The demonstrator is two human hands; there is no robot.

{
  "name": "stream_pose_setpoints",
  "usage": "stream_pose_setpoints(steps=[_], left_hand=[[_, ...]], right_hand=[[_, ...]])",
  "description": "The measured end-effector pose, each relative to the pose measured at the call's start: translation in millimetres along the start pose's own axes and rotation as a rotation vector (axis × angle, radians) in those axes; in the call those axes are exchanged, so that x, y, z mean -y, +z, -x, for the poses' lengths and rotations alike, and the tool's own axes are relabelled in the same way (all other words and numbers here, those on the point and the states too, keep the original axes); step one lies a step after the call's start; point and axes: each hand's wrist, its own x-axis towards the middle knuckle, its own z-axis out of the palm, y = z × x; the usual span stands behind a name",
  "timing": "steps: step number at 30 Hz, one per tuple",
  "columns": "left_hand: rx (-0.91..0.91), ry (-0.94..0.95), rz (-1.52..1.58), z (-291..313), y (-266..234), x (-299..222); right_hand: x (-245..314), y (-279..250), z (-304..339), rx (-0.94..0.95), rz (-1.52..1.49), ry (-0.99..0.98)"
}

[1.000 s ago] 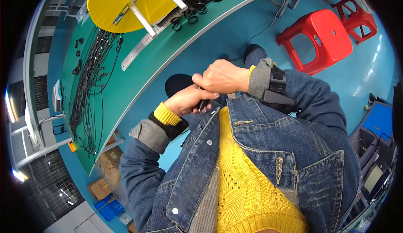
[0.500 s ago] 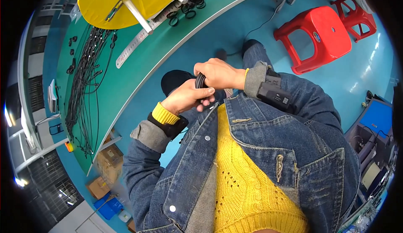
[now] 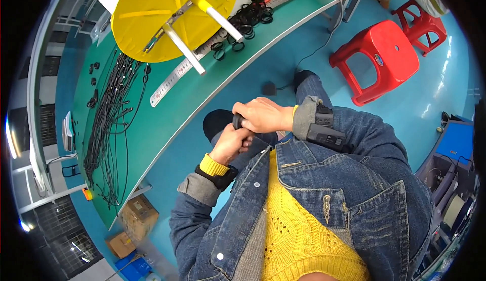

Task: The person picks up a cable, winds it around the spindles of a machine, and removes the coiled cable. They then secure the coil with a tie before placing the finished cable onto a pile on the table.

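My right hand (image 3: 262,115) is closed round a small black cable coil (image 3: 237,121), which shows at its fingertips. Just below it, my left hand (image 3: 230,143) has its fingers curled against the coil's lower side. Most of the coil is hidden behind the fingers. Both hands are held together over my lap, off the table's near edge. On the green table (image 3: 152,134) lie a long bunch of loose black cables (image 3: 109,114) and a pile of wound black coils (image 3: 246,31). Beside that pile stands a yellow disc (image 3: 136,33) with pale rods sticking out.
A steel ruler (image 3: 174,81) lies along the table under the rods. Two red stools, the nearer stool (image 3: 387,48) larger, stand on the blue floor at right. Cardboard boxes (image 3: 137,217) sit below the table's left end. A grey cord (image 3: 324,48) runs down to the floor.
The coil has turned between my hands and shows less. My left hand has curled in below my right. The view has shifted, so the table sits lower in the picture.
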Motion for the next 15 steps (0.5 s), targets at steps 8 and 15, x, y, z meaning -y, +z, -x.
stream_pose_setpoints(steps=[8,15], left_hand=[[-0.086,0.455,0.197,13.7,5.8,-25.1],[-0.400,0.717,0.325,-18.4,-16.6,-79.7]], right_hand=[[-0.1,-66.5,-64.8,-0.725,0.259,-0.208],[-4.1,-56.6,-85.9,-0.797,0.093,-0.254]])
